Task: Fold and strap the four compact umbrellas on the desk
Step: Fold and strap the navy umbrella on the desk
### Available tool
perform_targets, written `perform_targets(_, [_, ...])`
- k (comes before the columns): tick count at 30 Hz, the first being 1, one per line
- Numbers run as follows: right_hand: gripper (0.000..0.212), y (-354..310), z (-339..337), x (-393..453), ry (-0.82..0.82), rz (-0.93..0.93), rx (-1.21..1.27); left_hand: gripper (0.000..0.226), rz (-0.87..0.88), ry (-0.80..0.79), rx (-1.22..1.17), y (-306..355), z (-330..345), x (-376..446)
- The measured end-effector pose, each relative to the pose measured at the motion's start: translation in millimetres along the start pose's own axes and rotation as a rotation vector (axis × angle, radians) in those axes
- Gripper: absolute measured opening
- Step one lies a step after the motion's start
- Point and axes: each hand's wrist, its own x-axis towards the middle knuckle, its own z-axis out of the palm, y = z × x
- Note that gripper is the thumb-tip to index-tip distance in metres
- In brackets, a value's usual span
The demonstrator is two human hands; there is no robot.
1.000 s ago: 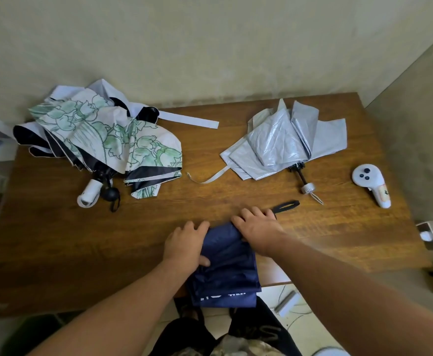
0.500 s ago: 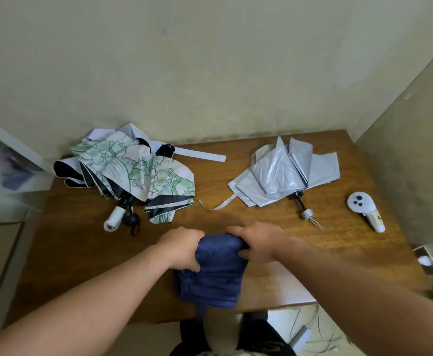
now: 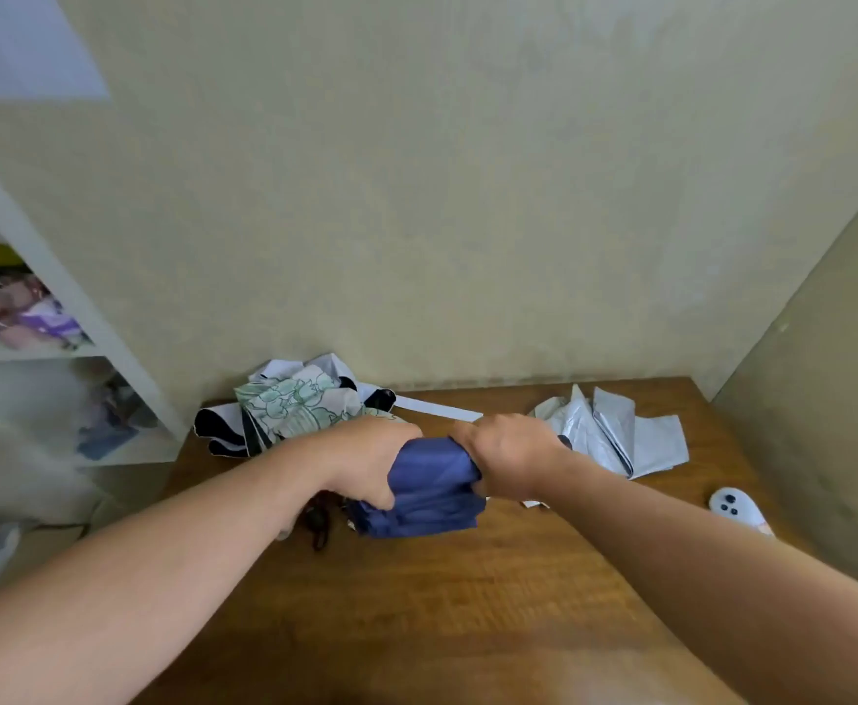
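— Head view, nearest first: what do the two hands have?

— Both hold the navy umbrella (image 3: 429, 493), a bundle of blue cloth raised a little over the wooden surface (image 3: 467, 602). The left hand (image 3: 365, 460) has its grip closed around the bundle's left end, thumb curled over the front of the cloth. The right hand (image 3: 508, 457) has its grip closed on the right end, fingers curled into the folds.

— Anything right beside the grip?

— Just under the left hand a dark cord (image 3: 317, 524) lies on the surface; it may belong to another umbrella, but motion blur makes that hard to tell.

— And further out?

— Beyond the left hand lies the floral umbrella (image 3: 289, 409), white with green leaves and black panels, loose and unstrapped, partly hidden by the wrist. A white strap (image 3: 442, 410) runs from it behind the gap between the hands. Beyond and to the right of the right hand the grey umbrella (image 3: 615, 435) lies in a loose heap. Well to the right of that hand, near the surface's edge, sits a white controller (image 3: 734, 506).

— Farthest?

— A plain wall (image 3: 442, 195) behind the surface, and a white shelf (image 3: 60, 348) far to the left of the grip.
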Motion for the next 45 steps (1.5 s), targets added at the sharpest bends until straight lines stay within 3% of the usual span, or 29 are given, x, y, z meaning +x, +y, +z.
perform_targets(4, [0.047,-10.6,-20.9,0.7,0.019,0.0,0.005,0.063,0.019,-0.028,0.072,-8.8,-18.2,-5.8])
perform_targets(10, [0.038,-29.8,-54.6,-1.3,-0.063,0.029,0.05,0.053,0.0,0.037,0.201,-20.3,-30.5,-11.5])
perform_targets(13, [0.036,-37.4,-64.3,2.7,-0.106,0.044,0.051,0.075,0.013,0.008,0.141,-13.9,-40.4,-17.3])
perform_targets(15, [0.048,-40.8,-67.5,6.3,-0.089,0.029,0.036,0.085,0.037,0.049,-0.007,-4.5,-47.3,-19.0])
perform_targets(18, [0.056,-41.1,-70.5,13.6,-0.113,-0.006,0.083,0.065,0.076,0.122,0.005,1.0,-49.6,-18.0])
perform_targets(22, [0.035,-30.3,-79.9,12.5,-0.247,0.013,0.329,0.045,0.053,0.145,0.197,-3.5,-40.9,-19.6])
perform_targets(26, [0.028,-21.8,-80.3,6.7,-0.343,0.047,0.584,0.041,0.078,0.267,0.35,-11.7,-40.5,-21.3])
perform_targets(29, [0.033,-20.9,-79.3,5.3,-0.406,0.046,0.658,0.039,0.053,0.239,0.293,-16.1,-40.2,-23.6])
perform_targets(32, [0.03,-19.8,-78.9,3.3,-0.363,0.036,0.552,0.041,0.007,0.196,0.241,-12.7,-37.1,-25.7])
perform_targets(36, [0.052,-32.0,-82.0,6.5,-0.158,0.002,0.39,0.044,-0.057,0.204,0.242,-16.6,-32.9,-20.9])
perform_targets(40, [0.059,-63.2,-73.7,19.6,0.061,-0.044,0.17,0.026,-0.011,0.174,0.234,-11.2,-31.6,-17.4])
perform_targets(45, [0.047,-55.2,-60.1,14.8,0.037,-0.001,0.076,0.027,-0.028,0.149,0.16,-11.9,-34.9,-25.0])
